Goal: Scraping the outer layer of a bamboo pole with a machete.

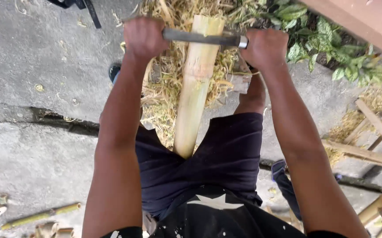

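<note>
A thick pale bamboo pole [194, 88] runs away from me between my legs, its near end against my dark shorts. Across its far end lies a long dark metal blade [199, 38]. My left hand [143, 37] grips the blade's left end. My right hand [263, 46] grips its handle on the right, by a metal collar. Both arms are stretched out straight. A heap of straw-coloured bamboo shavings [169, 83] lies under and around the pole.
Grey concrete ground with a crack running across. Short bamboo offcuts [41, 216] lie at the lower left. Split bamboo slats [371, 136] are stacked at the right. Green leafy plants [332, 44] and a reddish beam [367, 22] are at the upper right.
</note>
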